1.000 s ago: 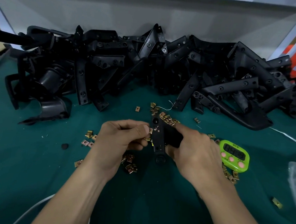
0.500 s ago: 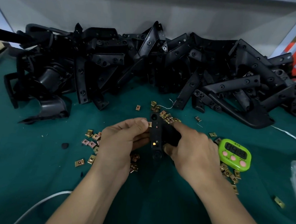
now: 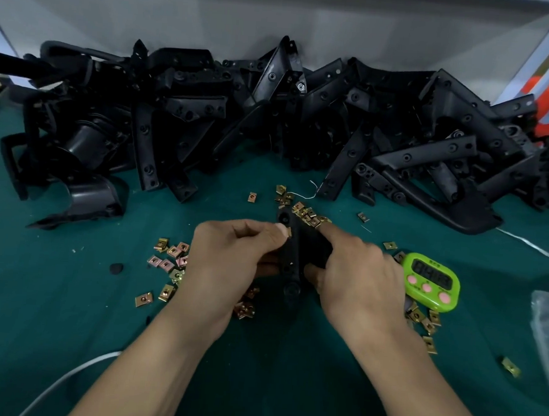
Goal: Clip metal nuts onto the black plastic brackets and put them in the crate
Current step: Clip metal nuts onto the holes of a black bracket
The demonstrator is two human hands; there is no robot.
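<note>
Your left grip (image 3: 231, 256) pinches a metal nut (image 3: 288, 232) against the edge of the black bracket (image 3: 291, 260); your right grip (image 3: 359, 277), just beside it, curls round that bracket. Pushed on crooked, the nut could spring off among the loose nuts (image 3: 170, 259) beneath.

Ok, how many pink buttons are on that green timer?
3, in a row on the green timer: left button, middle button, right button. None looks hidden.
</note>
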